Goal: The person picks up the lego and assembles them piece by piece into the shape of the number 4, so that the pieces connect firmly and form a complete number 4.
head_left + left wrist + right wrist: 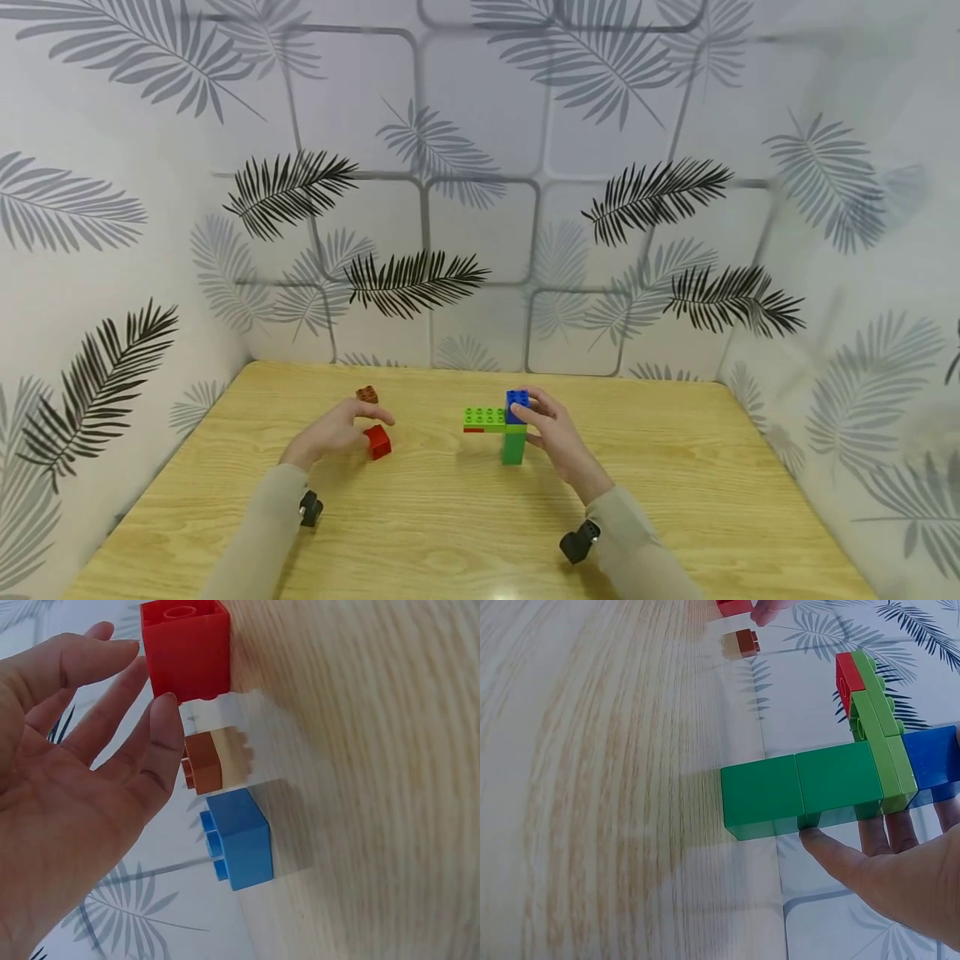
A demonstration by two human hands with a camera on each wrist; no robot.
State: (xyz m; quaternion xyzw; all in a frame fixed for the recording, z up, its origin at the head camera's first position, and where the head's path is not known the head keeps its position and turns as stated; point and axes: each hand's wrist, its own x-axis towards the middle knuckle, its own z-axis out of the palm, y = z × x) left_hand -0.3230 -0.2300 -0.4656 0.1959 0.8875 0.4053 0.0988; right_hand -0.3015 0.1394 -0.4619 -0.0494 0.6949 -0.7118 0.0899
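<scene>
1. White walls (487, 100) printed with grey and black fronds stand behind and beside the table.
2. Wood-grain table (420, 533) bears all the blocks.
3. Right hand (558, 437): thumb and fingers bent about the upper part of the block stack, pinching it.
4. Left hand (333, 429): fingers loosely spread, tips just beside the red block; whether they touch it I cannot tell.
5. Block stack (513, 447): upright on the table, two green blocks (761, 795) below, a light-green plate (486, 420) jutting left with a red piece (473, 431) under its end, a dark blue block (517, 397) on top.
6. Red block (380, 444): under the left hand's fingers.
7. Loose blue block (244, 840): near the brown block.
8. Brown block (367, 392): beyond the left hand.
</scene>
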